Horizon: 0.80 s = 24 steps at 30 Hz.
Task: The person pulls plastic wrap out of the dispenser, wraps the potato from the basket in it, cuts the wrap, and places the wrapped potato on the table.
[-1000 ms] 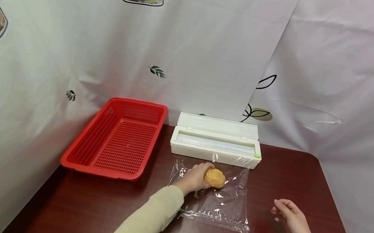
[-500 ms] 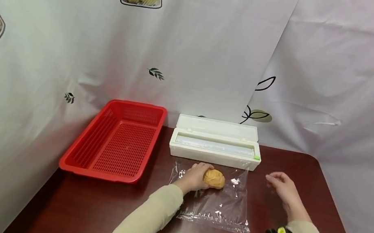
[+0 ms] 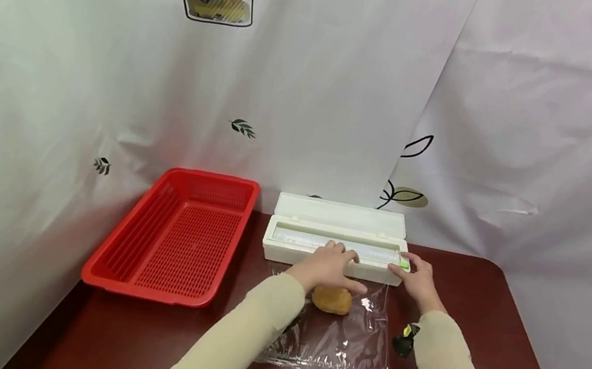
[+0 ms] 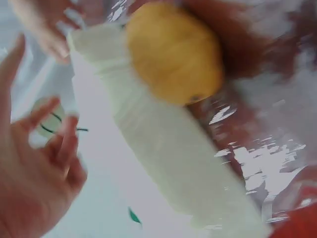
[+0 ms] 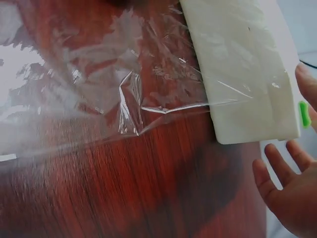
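Note:
A rounded yellow-orange lump (image 3: 332,301), bun-like in shape, lies on clear plastic wrap (image 3: 357,345) spread over the table. My left hand (image 3: 324,269) is over its far side, fingers spread, holding nothing; the left wrist view shows the thumb and fingers apart from the lump (image 4: 173,52). Behind them stands a white wrap dispenser (image 3: 284,254), lid raised, with a roll of film inside. My right hand (image 3: 420,282) is at its right end, thumb and fingers parted around the corner by a green slider (image 3: 403,263). Film runs out from the dispenser's front.
A red plastic basket (image 3: 192,245) stands on the left of the dark wood table (image 3: 457,342). White printed cloth (image 3: 336,87) hangs close behind the dispenser and on both sides.
My left hand has let go of the lump and moved up toward the dispenser. The right hand has moved forward and left, from the table's right side to the dispenser's right end.

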Available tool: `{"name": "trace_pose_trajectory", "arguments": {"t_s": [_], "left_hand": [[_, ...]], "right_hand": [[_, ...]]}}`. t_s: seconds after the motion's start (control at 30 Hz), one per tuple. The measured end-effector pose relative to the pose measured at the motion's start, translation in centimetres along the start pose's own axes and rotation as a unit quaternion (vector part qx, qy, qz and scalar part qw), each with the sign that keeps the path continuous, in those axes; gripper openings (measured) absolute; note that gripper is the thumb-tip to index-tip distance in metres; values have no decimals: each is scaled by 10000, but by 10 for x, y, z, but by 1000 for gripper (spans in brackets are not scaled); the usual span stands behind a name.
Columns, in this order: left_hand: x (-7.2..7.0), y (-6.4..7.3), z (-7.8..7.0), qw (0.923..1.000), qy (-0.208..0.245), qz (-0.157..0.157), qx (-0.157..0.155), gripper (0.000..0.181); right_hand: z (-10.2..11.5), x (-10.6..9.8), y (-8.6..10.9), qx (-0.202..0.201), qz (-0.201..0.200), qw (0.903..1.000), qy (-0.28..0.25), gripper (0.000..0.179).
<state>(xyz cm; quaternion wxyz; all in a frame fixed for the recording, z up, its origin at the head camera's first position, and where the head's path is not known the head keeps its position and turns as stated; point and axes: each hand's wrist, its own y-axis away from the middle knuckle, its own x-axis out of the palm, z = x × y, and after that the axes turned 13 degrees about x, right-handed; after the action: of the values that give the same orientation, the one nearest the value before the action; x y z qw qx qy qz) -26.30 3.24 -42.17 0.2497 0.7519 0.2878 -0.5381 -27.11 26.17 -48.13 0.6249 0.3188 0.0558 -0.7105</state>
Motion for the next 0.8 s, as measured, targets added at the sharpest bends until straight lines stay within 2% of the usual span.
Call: {"name": "trace_pose_trajectory", "arguments": {"t_s": [0.07, 0.13, 0.27, 0.37, 0.5, 0.63, 0.73, 0.8], "left_hand": [[-6, -17, -3, 9993, 196, 256, 185, 65], [-7, -33, -6, 9988, 222, 333, 274, 56], [-2, -61, -10, 9996, -79, -98, 262, 36], [4, -78, -17, 9982, -337, -434, 230, 28], [13, -97, -29, 9964, -523, -603, 276, 25], [24, -112, -40, 9953, -733, -590, 238, 21], [32, -121, -46, 9904, -1260, -516, 237, 18], [37, -126, -49, 9838, -1674, -523, 359, 16]], "right_hand": [[-3, 0, -2, 52, -22, 10000, 54, 65], [-6, 0, -4, 103, -40, 9999, -25, 64], [-8, 4, -5, 159, -137, 9993, -316, 69], [-6, 7, -4, 243, -158, 9981, -543, 71], [-5, 10, -1, 260, -240, 9974, -622, 65], [-5, 10, 1, 272, -392, 9970, -611, 57], [-6, 9, 2, 287, -438, 9966, -632, 53], [-7, 6, 0, 287, -451, 9966, -628, 52]]}}
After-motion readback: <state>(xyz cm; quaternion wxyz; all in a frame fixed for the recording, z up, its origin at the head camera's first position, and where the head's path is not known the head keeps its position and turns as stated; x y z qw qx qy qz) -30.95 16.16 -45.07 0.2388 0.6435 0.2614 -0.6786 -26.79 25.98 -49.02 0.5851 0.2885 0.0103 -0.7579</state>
